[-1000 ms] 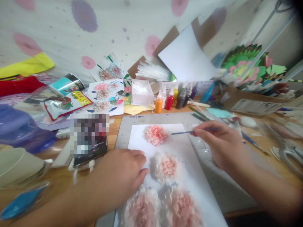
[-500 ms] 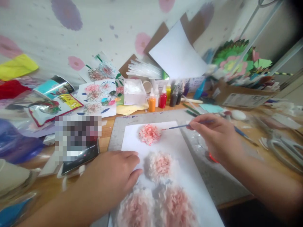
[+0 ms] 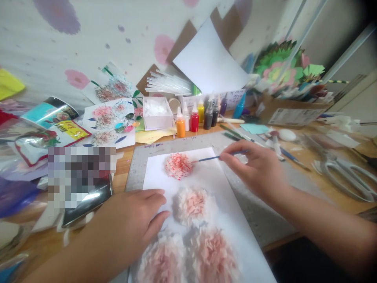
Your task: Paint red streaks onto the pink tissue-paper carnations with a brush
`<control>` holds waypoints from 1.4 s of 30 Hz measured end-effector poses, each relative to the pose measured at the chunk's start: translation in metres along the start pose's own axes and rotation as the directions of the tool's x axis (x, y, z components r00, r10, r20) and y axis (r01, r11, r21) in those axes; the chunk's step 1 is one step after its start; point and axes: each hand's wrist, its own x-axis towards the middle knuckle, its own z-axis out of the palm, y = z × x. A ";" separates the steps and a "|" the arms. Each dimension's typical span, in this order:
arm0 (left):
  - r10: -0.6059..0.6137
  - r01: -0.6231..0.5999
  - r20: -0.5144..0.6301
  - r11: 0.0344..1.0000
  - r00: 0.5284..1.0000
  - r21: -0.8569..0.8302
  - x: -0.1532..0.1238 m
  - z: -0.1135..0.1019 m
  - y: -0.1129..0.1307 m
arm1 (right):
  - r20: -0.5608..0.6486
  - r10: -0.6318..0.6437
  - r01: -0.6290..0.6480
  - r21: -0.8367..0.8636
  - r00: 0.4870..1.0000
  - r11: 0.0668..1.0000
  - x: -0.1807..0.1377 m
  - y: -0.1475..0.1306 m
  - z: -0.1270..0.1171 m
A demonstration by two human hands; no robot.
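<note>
In my right hand a thin blue paintbrush is pinched, its tip at the right edge of a red-tinged paper flower. That flower sits near the top of a white sheet. Below it on the same sheet are three pale pink and white ruffled flowers, the nearest being a fluffy one. My left hand lies with fingers stretched out on the sheet's left edge, holding nothing. Under the sheet is a grey board.
Paint bottles in several colours stand behind the board, beside a white box. A phone lies at the left. Scissors and another brush lie at the right, with a cardboard box of supplies behind.
The whole view has shifted, so everything appears farther left. The brush is still at the red-tinged flower's right edge, and my left hand stays on the sheet.
</note>
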 end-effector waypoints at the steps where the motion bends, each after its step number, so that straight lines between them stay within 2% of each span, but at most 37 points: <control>1: -0.003 0.003 -0.007 1.000 1.000 0.001 -0.001 0.000 0.000 | 0.003 -0.004 0.004 -0.002 1.000 1.000 0.000 -0.001 0.000; 7: -0.005 0.005 0.003 1.000 1.000 -0.025 -0.003 0.000 0.000 | 0.037 -0.012 0.013 -0.014 0.999 1.000 -0.001 0.000 -0.001; 11: -0.007 0.006 -0.011 0.999 1.000 -0.036 -0.002 -0.001 -0.001 | 0.021 -0.006 0.006 -0.024 1.000 1.000 0.000 0.001 -0.001; 16: -0.003 0.005 0.048 0.999 0.999 -0.036 -0.002 -0.002 -0.001 | 0.036 -0.018 0.019 -0.029 0.999 0.999 0.000 0.002 -0.001; 20: -0.010 0.011 0.031 0.999 0.999 -0.035 -0.001 -0.001 0.000 | 0.027 -0.026 0.027 -0.043 0.999 0.999 -0.001 0.002 -0.002; 34: -0.015 0.016 0.024 1.000 1.000 -0.020 0.000 -0.002 0.000 | 0.032 -0.121 0.123 -0.078 0.992 0.989 -0.006 -0.001 0.000; 42: -0.009 0.009 0.033 1.000 0.999 -0.019 -0.002 -0.004 0.003 | 0.006 -0.037 0.037 -0.013 0.999 0.999 -0.006 0.001 -0.010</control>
